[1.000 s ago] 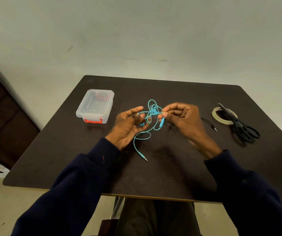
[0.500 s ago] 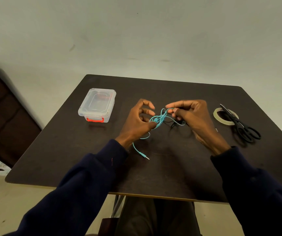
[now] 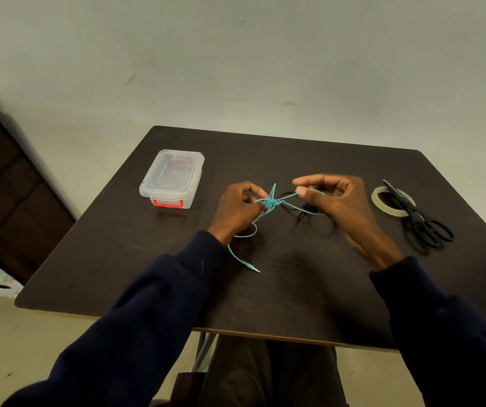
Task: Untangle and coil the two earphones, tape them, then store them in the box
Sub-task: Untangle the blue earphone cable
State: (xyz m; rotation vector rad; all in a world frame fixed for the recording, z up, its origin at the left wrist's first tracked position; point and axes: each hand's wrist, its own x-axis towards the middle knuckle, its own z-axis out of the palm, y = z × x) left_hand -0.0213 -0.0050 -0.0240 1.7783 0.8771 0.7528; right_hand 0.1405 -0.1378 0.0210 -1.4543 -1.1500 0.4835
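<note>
A knotted turquoise earphone [image 3: 271, 202] is stretched between my two hands above the dark table [image 3: 279, 289]. My left hand [image 3: 237, 211] pinches the cord at the left of the knot. Thumb and forefinger of my right hand [image 3: 338, 201] pinch a strand on the right. Its tail loops down to a jack plug [image 3: 254, 269] lying on the table. A black earphone [image 3: 303, 211] lies bunched on the table under my right hand, partly hidden. The clear plastic box [image 3: 172, 177] with red latches stands shut at the left.
A roll of clear tape [image 3: 382, 201] lies at the right with black scissors [image 3: 420, 221] resting across it. Dark furniture [image 3: 7, 186] stands beyond the table's left side. The table's front edge is close to my lap.
My hands have drawn apart, pulling the turquoise tangle from a loose bunch into a taut knot with strands stretched between them. The black earphone now shows on the table.
</note>
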